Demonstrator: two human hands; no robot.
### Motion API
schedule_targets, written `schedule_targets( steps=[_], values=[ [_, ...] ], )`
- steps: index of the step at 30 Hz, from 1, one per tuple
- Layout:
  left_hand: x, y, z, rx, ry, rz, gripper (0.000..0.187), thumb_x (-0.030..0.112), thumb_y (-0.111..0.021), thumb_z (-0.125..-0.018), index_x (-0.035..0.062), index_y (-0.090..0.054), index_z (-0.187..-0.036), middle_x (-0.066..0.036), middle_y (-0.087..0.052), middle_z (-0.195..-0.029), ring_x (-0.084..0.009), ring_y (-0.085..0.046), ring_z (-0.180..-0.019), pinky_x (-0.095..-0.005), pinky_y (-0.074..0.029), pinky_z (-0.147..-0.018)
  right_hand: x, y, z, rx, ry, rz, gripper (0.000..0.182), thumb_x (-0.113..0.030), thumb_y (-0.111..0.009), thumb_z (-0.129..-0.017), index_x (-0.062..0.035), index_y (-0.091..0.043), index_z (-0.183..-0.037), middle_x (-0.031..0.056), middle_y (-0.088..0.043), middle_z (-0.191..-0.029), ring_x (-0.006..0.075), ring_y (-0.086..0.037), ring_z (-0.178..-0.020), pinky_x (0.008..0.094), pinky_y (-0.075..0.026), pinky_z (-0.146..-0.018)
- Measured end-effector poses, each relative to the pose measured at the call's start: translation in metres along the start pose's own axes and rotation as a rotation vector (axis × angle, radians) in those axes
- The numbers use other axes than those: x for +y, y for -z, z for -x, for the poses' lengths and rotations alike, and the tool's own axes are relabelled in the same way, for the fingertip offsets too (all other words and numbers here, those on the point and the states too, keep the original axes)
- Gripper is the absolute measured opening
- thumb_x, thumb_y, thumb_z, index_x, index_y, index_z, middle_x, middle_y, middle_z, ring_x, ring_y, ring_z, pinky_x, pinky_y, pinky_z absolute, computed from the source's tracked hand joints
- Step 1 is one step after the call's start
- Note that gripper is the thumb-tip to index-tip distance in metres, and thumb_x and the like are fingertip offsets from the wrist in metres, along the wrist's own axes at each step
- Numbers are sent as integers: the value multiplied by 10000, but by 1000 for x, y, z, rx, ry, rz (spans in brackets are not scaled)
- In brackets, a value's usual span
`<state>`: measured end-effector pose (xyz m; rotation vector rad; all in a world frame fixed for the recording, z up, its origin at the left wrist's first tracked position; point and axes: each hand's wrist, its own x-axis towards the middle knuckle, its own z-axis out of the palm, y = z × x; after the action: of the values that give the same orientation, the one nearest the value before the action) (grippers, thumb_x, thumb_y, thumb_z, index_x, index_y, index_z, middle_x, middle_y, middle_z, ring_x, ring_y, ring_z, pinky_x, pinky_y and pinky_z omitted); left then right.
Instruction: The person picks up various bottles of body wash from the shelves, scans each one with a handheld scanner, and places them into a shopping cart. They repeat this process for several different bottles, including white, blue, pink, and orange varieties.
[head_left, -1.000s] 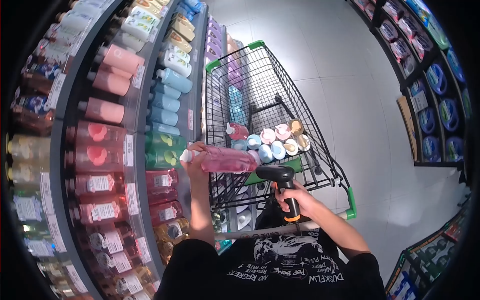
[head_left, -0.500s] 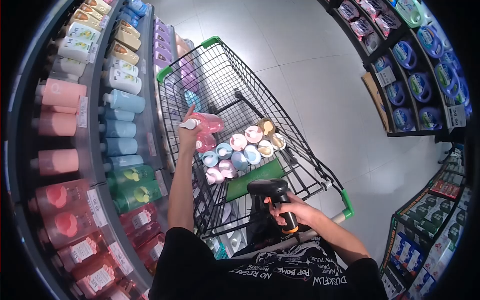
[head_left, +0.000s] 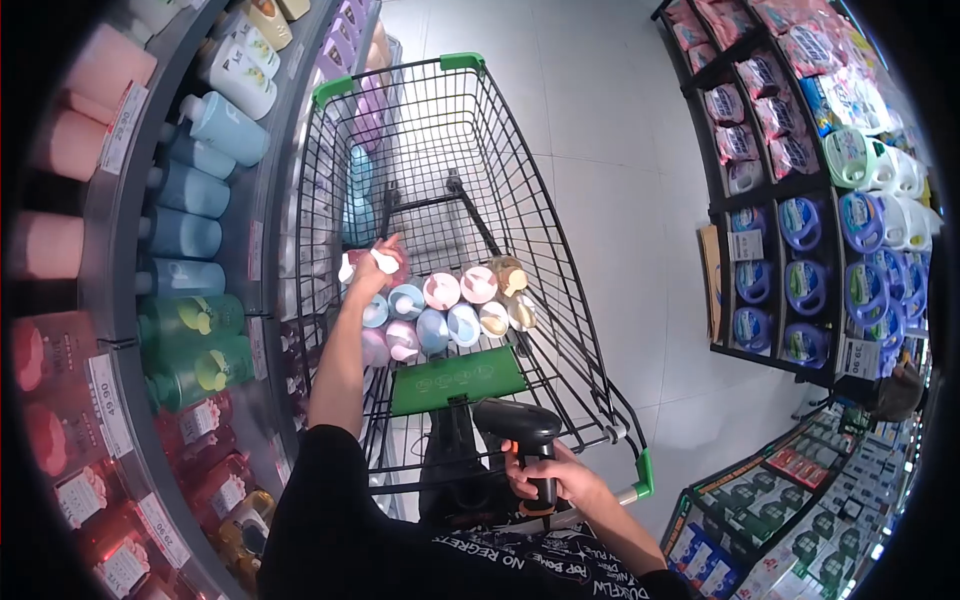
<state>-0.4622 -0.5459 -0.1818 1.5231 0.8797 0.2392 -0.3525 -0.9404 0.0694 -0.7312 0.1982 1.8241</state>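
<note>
Inside the wire cart, my left hand (head_left: 371, 276) is closed round the top of a pink bottle (head_left: 392, 262) with a white pump. A second white pump (head_left: 347, 268) shows just left of it. Several pump bottles stand upright beside the hand: blue ones (head_left: 433, 329), pink ones (head_left: 441, 290), purple ones (head_left: 403, 341) and cream ones (head_left: 494, 319). My right hand (head_left: 556, 477) grips the handle of a black scanner (head_left: 518, 422) above the cart's near end, behind the green panel (head_left: 457, 380).
Shelves of bottles run along the left, with blue bottles (head_left: 187, 203) and green bottles (head_left: 205, 370). On the right stands a rack of purple detergent bottles (head_left: 803, 287). The cart's green corner (head_left: 644, 473) is near the right forearm. Grey floor (head_left: 610, 220) lies right of the cart.
My left hand has lowered the pink bottle into the cart, beside the other bottles. The view has shifted, and the cart appears straighter. My right hand still holds the scanner.
</note>
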Motion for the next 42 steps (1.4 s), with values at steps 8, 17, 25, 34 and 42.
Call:
schedule_targets(
  steps=[8,17,25,34,42],
  values=[
    [-23,-17,8,232,169,427,627,-177,-439,-517,1,-651,-1079,-50,-370,-1489,-221,-496,-1202,-244,-500,-735,4,6,0,-25,10,-40,447,-46,-615,-774,-15,-466,-1194,98,-493,-783,166,-461,-572,294,-393,-539],
    [-10,-43,10,409,84,518,201,3,-721,-705,36,-620,-875,-38,-443,-1424,-144,-592,-956,-263,-489,-736,9,0,4,46,31,-11,425,-9,-585,-750,-19,-482,-1163,103,-504,-798,159,-468,-581,296,-391,-537],
    [-50,-53,-17,558,-49,425,387,-15,-672,-635,60,-523,-984,-107,-508,-1348,-215,-563,-1071,-309,-455,-846,13,9,1,0,14,-2,422,-34,-581,-765,-10,-469,-1171,106,-496,-807,169,-478,-581,299,-407,-534],
    [17,-85,12,973,207,-233,605,68,-759,-684,66,-429,-1190,-267,-607,-1048,-433,-595,-980,-494,-479,-815,16,15,-1,-83,5,-126,422,-18,-592,-781,-19,-474,-1186,111,-502,-823,176,-488,-604,310,-408,-556],
    [8,-52,21,856,-20,-433,544,30,-741,-686,17,-475,-1160,-266,-633,-968,-438,-615,-921,-474,-501,-804,16,13,-1,-40,22,-108,439,-22,-589,-762,-15,-470,-1184,110,-494,-808,177,-475,-585,310,-399,-544]
  ],
)
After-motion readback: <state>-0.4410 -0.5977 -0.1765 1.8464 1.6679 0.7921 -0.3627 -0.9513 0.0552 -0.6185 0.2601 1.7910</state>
